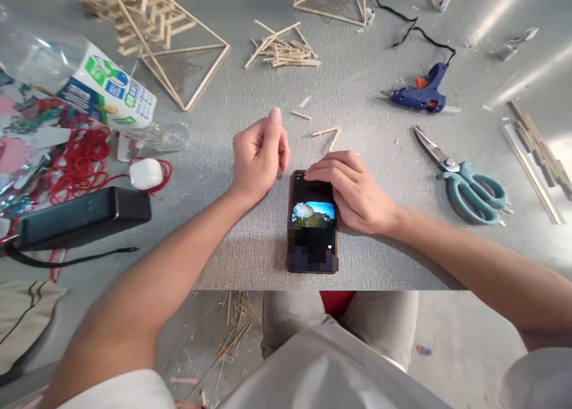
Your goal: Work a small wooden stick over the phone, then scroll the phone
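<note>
A smartphone (313,242) lies flat near the table's front edge, its lit screen showing a picture of a pale animal against blue. My right hand (357,191) rests at the phone's upper right side, fingers stretched across the top of the screen and fingertips touching it. The right thumb is mostly hidden. To the left of the phone, my left hand (259,155) is on the table on its edge, fingers curled in and thumb on top, with nothing visible in it. Beyond the hands lie two short sticks joined at an angle (333,133) and a loose short stick (301,115).
Blue hot glue gun (420,93) and teal-handled scissors (469,188) lie at right. A stick pile (290,51) and a wooden stick frame (192,51) stand farther back. On the left are a plastic bottle (111,93), red cord (80,164), a white case (146,174) and a black box-shaped device (84,215).
</note>
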`<control>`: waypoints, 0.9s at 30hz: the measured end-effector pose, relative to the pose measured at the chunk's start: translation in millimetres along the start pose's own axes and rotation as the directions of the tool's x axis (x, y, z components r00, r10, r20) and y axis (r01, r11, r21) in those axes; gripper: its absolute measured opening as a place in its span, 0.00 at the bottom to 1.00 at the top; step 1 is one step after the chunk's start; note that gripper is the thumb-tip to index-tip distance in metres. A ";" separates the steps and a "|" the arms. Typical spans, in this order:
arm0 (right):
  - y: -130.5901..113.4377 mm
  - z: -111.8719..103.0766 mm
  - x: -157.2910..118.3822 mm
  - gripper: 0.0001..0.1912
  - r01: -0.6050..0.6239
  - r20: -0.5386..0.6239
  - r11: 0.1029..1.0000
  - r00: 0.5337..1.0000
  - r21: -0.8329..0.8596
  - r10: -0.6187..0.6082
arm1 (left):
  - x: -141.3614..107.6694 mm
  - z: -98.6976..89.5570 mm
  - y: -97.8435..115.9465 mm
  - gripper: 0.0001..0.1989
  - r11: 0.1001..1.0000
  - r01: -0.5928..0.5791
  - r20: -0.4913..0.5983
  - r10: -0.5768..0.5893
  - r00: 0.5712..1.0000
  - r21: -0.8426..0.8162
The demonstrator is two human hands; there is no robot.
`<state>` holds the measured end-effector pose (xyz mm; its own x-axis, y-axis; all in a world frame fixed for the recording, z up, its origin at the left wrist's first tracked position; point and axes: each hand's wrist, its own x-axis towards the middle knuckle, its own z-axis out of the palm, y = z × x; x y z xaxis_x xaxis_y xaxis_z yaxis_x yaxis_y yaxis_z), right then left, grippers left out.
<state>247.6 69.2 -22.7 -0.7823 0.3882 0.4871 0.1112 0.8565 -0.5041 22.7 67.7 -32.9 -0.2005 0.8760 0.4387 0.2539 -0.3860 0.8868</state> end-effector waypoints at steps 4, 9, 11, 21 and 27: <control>0.8 0.2 -0.1 0.22 0.005 0.015 1.000 1.000 -0.001 -0.005 | 3.9 -3.1 -5.3 0.34 0.993 0.048 -0.010 -0.049 0.999 -0.106; 2.3 0.7 -0.9 0.22 0.018 0.031 1.000 0.999 0.001 -0.018 | 10.6 -11.7 -14.5 0.32 0.977 0.131 0.059 -0.123 0.991 -0.166; 2.1 0.6 -1.0 0.22 0.022 0.037 1.000 0.999 0.000 -0.022 | 12.0 -13.1 -15.9 0.29 0.967 0.168 0.062 -0.158 0.985 -0.192; 0.2 1.7 -0.7 0.22 0.025 0.032 1.000 0.999 -0.014 -0.024 | 9.0 -7.2 -4.3 0.19 0.985 0.143 0.021 -0.142 0.990 -0.091; 0.7 1.9 -1.5 0.21 0.025 0.032 1.000 0.999 -0.009 -0.025 | 7.9 -7.1 -2.4 0.24 0.985 0.139 0.023 -0.137 0.990 -0.104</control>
<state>247.7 68.6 -25.2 -0.8040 0.3560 0.4762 0.0971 0.8688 -0.4855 13.8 73.4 -30.5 -0.2114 0.9271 0.3093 0.1235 -0.2886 0.9494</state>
